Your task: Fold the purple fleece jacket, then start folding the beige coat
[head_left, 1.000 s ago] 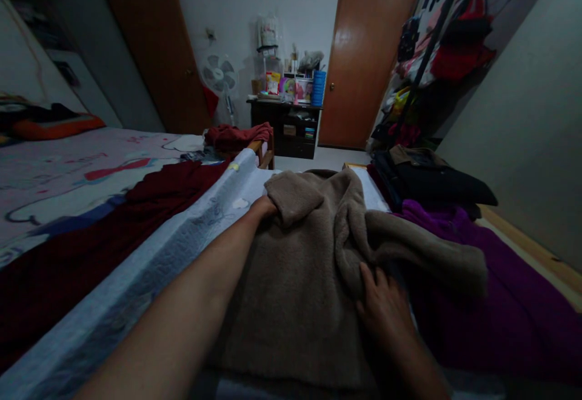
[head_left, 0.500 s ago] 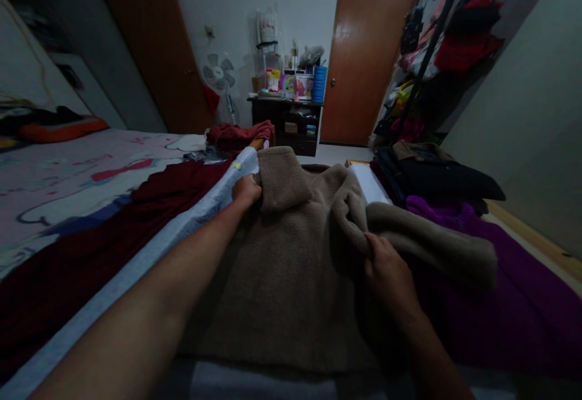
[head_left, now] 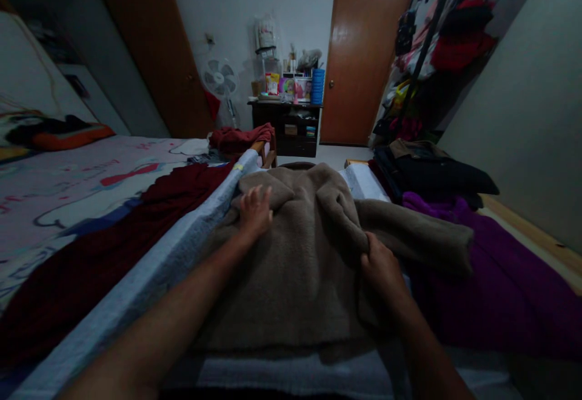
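"Where's the brown fleecy garment (head_left: 295, 285)?"
"Spread on the pale cloth (head_left: 291, 376), the purple garment (head_left: 500, 291) at its four o'clock."
"What's gripping it?"
"The right hand (head_left: 382, 270), at three, fingers pinched on a fold. The left hand (head_left: 255, 213), at ten, has fingers spread, gripping nothing; whether it's touching, I can't tell."

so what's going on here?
A person has both hands on or over a brown fuzzy garment spread on a pale cover. The right hand has a fold of it in its grip; the left hand is open with fingers spread over its upper left part, contact unclear. One sleeve sticks out to the right, partly over a purple garment. Dark folded clothes lie beyond that, and a dark red cloth lies off to the left.
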Action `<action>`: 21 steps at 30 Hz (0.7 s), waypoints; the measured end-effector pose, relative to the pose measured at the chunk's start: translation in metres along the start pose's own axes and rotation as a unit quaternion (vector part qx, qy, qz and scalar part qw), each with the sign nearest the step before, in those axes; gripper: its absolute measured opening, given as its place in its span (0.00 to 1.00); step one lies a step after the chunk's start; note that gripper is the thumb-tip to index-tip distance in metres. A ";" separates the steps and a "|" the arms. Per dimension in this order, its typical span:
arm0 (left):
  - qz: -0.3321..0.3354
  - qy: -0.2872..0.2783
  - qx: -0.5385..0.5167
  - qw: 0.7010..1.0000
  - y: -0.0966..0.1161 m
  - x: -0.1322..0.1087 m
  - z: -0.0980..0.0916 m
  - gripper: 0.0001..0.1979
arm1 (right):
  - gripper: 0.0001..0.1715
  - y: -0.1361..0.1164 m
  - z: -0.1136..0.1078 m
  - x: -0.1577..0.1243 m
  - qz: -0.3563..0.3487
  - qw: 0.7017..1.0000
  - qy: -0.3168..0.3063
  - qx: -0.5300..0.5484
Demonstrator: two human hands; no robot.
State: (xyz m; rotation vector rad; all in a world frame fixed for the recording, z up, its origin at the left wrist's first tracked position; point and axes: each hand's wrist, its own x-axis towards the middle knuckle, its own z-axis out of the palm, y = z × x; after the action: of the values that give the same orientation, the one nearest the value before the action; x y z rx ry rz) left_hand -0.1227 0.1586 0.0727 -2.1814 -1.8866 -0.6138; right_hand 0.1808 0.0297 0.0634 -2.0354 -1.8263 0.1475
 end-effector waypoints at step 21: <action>0.256 -0.215 -0.135 0.933 0.085 -0.145 0.004 0.27 | 0.18 0.069 -0.117 0.045 0.000 0.949 -0.053 -0.311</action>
State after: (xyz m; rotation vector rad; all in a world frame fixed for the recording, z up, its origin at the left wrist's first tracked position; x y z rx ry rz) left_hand -0.0534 0.0160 0.0173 -3.0338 -1.3310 -0.3204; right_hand 0.2907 0.0431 0.1538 -2.4699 -2.1309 -0.3784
